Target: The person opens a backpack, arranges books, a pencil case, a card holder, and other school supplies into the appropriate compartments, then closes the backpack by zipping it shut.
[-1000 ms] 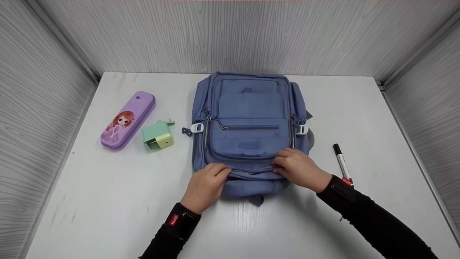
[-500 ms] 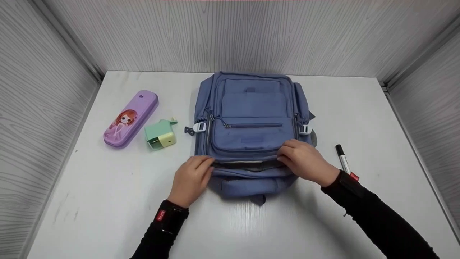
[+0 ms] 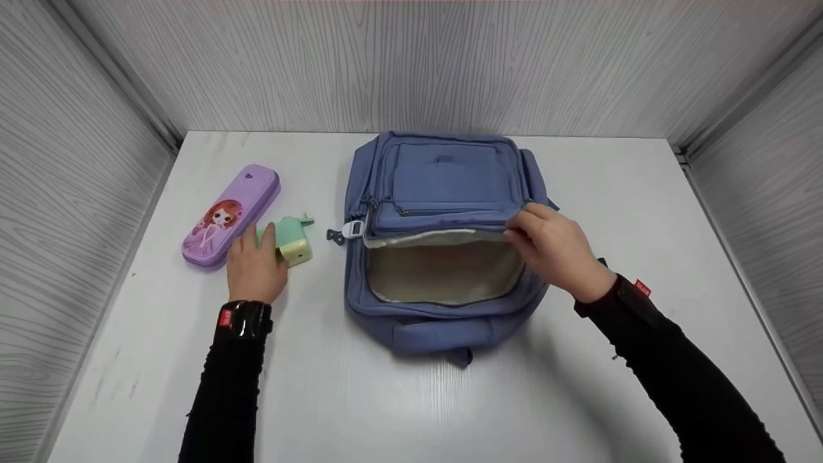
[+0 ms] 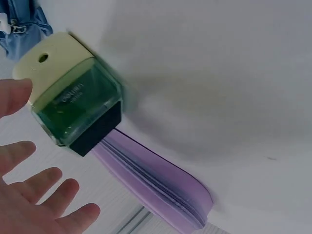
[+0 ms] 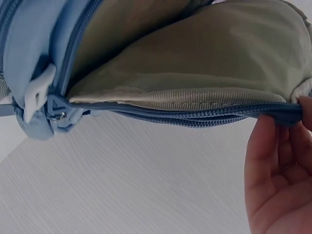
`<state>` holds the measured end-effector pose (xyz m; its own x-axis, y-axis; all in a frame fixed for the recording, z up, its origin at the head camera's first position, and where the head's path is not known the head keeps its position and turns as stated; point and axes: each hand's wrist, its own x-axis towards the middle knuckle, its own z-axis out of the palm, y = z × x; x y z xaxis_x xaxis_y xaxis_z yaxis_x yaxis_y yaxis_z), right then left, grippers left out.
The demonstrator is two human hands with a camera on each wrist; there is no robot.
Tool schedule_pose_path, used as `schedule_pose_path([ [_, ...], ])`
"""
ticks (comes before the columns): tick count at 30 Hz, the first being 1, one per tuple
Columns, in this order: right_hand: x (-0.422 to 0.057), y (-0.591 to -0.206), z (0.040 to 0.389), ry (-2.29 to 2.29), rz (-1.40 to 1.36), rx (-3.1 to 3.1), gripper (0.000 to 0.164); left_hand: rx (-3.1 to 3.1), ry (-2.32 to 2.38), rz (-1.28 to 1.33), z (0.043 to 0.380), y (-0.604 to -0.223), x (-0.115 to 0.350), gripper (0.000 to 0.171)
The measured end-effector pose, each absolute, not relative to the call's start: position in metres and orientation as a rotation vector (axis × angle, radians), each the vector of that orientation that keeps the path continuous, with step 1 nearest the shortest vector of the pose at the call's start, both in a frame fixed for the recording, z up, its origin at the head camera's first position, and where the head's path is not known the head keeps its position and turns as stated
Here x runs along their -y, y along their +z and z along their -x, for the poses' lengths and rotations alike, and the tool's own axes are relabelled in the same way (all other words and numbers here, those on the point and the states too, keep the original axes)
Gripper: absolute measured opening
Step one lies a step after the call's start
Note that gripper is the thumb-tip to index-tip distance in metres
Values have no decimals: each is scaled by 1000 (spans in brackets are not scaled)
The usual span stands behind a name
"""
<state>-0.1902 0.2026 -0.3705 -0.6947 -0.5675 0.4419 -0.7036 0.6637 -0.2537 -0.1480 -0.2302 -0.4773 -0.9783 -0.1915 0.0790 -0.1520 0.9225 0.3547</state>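
A blue backpack [image 3: 450, 173] lies on the table with its compartment unzipped, showing a beige lining. My right hand [image 3: 558, 247] pinches the zippered edge of its front panel and holds it raised; the right wrist view shows thumb and fingers on the zipper edge [image 5: 195, 114]. At the left, my left hand [image 3: 255, 267] reaches over a green and yellow crank pencil sharpener [image 3: 294, 243], fingers spread. In the left wrist view, the thumb lies by the yellow end of the sharpener [image 4: 73, 92], the other fingers apart from it. A purple pencil case [image 3: 225, 215] lies just beyond.
The pencil case carries a cartoon girl print and sits close beside the sharpener. A marker's black cap [image 3: 602, 262] shows behind the right wrist, the rest hidden. Light wood-grain panels [image 3: 424, 64] enclose the white table [image 3: 386, 411] at the back and sides.
The right hand has lifted the front panel away, so the backpack's opening has widened. My left hand has let go of the backpack's edge and moved left to the pencil sharpener.
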Motion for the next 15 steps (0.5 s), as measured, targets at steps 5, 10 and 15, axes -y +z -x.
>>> schedule_pose_path([
  [5, -197, -354, 206, 660, -928, 2512, 11, 3087, -516, -308, 154, -479, 242, 68],
  [10, -188, -340, 228, 774, -779, 2470, 16, 3105, -556, -337, 156, -480, 247, 66],
  [15, -179, -331, 252, 860, -654, 2436, 20, 3119, -594, -352, 157, -481, 249, 67],
])
